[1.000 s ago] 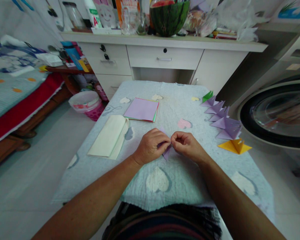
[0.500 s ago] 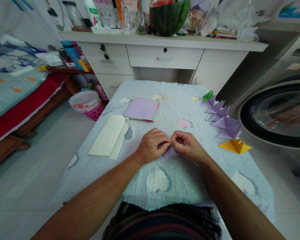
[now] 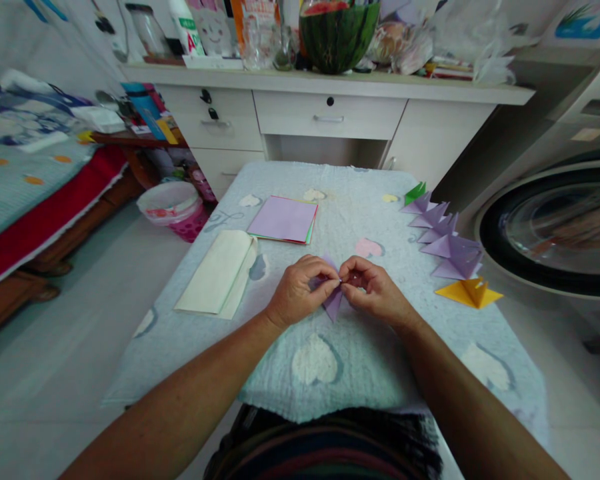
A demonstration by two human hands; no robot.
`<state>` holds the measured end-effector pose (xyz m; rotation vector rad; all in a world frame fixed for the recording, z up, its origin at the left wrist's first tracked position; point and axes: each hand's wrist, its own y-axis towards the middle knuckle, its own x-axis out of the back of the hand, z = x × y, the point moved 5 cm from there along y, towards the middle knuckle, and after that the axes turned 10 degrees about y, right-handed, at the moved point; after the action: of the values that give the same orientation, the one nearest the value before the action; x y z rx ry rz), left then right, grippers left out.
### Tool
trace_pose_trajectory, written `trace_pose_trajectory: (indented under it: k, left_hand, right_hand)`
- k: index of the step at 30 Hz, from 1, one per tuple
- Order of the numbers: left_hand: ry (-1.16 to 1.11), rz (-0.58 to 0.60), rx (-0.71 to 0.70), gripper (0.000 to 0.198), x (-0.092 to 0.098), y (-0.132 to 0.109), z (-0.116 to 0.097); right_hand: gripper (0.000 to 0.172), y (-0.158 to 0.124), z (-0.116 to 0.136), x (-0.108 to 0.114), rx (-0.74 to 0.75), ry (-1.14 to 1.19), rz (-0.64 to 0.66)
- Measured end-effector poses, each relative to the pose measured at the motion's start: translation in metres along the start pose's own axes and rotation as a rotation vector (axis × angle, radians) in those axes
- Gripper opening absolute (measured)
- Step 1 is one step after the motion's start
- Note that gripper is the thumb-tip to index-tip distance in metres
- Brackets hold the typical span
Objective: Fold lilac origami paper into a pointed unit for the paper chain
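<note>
A small purple origami piece [image 3: 333, 307] is between my two hands over the middle of the table, its pointed end toward me and much of it hidden by fingers. My left hand [image 3: 305, 287] pinches it from the left, thumb against forefinger. From the right, my right hand [image 3: 373, 288] pinches the same paper, and the fingertips of both hands nearly meet. Along the table's right side stands a row of folded paper cranes: a green one [image 3: 415, 193], several purple ones [image 3: 446, 243] and a yellow one [image 3: 476, 293] nearest me.
A stack of coloured paper squares [image 3: 285, 219], purple on top, lies beyond my left hand. Left of that hand is a folded pale-green paper [image 3: 215, 273]. The cloth-covered table [image 3: 315, 400] stands before a white cabinet [image 3: 330, 113], with a washing machine [image 3: 555, 227] at right.
My right thumb and fingers have shifted into a clearer pinch at the paper's upper part. More of the purple piece shows below the fingertips. The other things stay where they were.
</note>
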<state>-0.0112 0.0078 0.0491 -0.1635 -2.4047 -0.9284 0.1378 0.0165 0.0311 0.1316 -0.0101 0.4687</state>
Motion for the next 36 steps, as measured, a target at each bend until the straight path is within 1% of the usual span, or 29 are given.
trace_pose_trajectory:
  k: [6,12,22,27,31,33,36]
  left_hand:
    - [-0.043,0.008,0.085,0.004,-0.001,0.0,0.007]
    - [-0.045,0.024,0.104,0.005,-0.003,0.0,0.008]
    - [0.006,0.053,0.081,0.007,-0.005,0.001,0.007]
    - [0.056,0.069,0.055,0.01,-0.004,0.001,0.004]
    - [0.03,0.083,0.09,0.009,-0.004,0.0,0.008]
    - [-0.011,0.079,0.131,0.008,-0.005,-0.001,0.012]
    - [-0.079,0.052,0.177,0.007,-0.006,-0.001,0.017]
  right_hand:
    - [0.006,0.001,0.012,0.001,0.157,-0.183,-0.064]
    - [0.005,0.0,0.012,0.002,0.204,-0.23,-0.107]
    - [0.007,0.0,0.014,-0.002,0.217,-0.296,-0.134]
    - [0.007,0.001,0.014,-0.004,0.196,-0.291,-0.13]
    - [0.007,0.0,0.012,-0.005,0.188,-0.254,-0.115]
    - [0.011,0.0,0.01,-0.005,0.177,-0.255,-0.107]
    - [0.024,0.001,0.007,-0.006,0.167,-0.31,-0.076]
